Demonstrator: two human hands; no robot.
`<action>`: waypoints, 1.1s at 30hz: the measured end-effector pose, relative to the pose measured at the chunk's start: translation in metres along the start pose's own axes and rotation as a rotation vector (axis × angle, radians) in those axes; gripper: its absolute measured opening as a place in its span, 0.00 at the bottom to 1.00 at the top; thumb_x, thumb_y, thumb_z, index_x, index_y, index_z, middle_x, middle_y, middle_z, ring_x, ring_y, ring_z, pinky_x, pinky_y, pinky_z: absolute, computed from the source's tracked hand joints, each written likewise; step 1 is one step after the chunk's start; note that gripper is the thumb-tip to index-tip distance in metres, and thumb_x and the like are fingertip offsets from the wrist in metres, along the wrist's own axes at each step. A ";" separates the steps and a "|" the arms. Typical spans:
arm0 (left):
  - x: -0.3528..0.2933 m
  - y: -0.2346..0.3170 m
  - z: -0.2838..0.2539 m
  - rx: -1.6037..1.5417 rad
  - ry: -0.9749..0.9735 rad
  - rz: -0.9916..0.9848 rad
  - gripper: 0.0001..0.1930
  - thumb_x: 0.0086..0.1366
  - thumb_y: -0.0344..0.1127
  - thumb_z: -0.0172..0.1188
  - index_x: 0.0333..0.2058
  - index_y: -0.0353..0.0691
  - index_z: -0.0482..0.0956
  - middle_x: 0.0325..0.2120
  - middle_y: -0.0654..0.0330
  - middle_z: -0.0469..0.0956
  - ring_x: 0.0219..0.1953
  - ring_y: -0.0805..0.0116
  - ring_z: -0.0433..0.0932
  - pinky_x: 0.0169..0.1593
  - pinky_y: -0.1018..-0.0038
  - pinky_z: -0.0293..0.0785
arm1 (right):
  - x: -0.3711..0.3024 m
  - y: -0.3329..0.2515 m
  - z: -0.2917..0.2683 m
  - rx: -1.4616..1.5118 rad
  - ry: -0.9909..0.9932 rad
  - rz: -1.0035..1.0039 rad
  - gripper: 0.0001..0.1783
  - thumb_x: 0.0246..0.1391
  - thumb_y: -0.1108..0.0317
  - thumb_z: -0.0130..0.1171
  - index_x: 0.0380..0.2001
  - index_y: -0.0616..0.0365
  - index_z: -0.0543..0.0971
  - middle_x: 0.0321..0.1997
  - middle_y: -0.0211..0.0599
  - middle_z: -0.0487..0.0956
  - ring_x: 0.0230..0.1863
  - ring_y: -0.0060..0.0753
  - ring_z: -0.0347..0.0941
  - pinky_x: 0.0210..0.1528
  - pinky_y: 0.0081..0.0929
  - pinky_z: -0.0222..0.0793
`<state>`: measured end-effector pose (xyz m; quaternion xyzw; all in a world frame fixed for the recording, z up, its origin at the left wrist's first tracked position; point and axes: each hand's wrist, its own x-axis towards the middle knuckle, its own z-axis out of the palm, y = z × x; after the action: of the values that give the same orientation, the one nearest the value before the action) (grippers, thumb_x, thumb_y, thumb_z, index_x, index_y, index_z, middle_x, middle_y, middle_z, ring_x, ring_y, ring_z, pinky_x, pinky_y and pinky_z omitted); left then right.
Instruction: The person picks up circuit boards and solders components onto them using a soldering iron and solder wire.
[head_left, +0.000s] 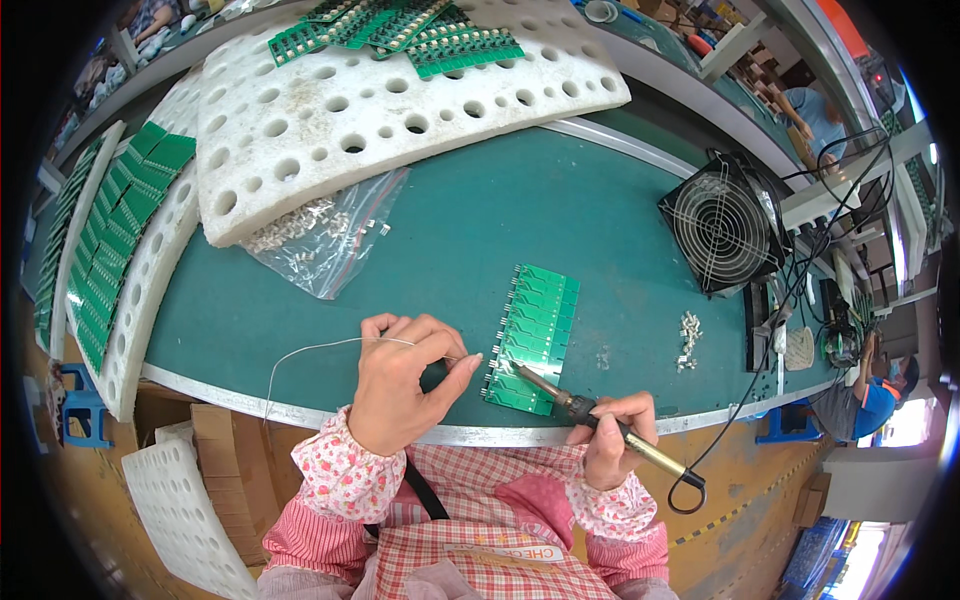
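A green circuit board panel (542, 310) lies flat near the bench's front edge, a row of metal pins along its left side. My right hand (615, 438) grips a soldering iron (655, 458) like a pen, its cord looping off to the right. The iron's tip reaches the lower left part of the panel; whether it touches a joint I cannot tell. Just left of the panel, my left hand (405, 385) pinches a thin solder wire (312, 347) between thumb and forefinger. The wire's loose length curves left over the front edge.
A black fan (722, 222) stands at the right, near a pile of small white parts (688, 340). White perforated foam (440, 105) bears green boards (465, 50) at the back. A plastic bag of parts (330, 240) lies partly beneath it. More boards (125, 240) rest on foam at left.
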<state>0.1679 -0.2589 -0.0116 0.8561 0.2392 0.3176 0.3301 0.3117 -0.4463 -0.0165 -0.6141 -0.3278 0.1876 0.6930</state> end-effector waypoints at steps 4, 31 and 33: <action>0.000 0.000 -0.001 -0.033 -0.019 -0.017 0.09 0.53 0.32 0.67 0.20 0.43 0.75 0.25 0.68 0.77 0.27 0.68 0.73 0.45 0.68 0.56 | -0.002 0.005 -0.003 0.034 0.011 -0.060 0.09 0.57 0.69 0.52 0.32 0.64 0.67 0.18 0.38 0.73 0.15 0.22 0.70 0.18 0.16 0.66; -0.004 -0.001 -0.004 -0.029 -0.115 0.036 0.10 0.46 0.29 0.67 0.17 0.44 0.72 0.28 0.68 0.78 0.27 0.69 0.71 0.49 0.66 0.57 | -0.001 0.006 -0.006 -0.073 -0.149 -0.078 0.08 0.56 0.71 0.55 0.30 0.65 0.69 0.17 0.40 0.76 0.17 0.25 0.76 0.19 0.19 0.70; -0.004 -0.001 -0.004 -0.030 -0.113 0.035 0.10 0.46 0.29 0.67 0.17 0.44 0.72 0.27 0.68 0.78 0.27 0.68 0.71 0.49 0.66 0.57 | 0.000 0.005 -0.006 -0.070 -0.153 -0.091 0.08 0.56 0.71 0.55 0.30 0.65 0.69 0.16 0.40 0.76 0.17 0.25 0.76 0.19 0.19 0.70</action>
<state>0.1621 -0.2587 -0.0111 0.8718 0.2003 0.2779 0.3503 0.3162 -0.4494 -0.0218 -0.6062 -0.4138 0.1906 0.6519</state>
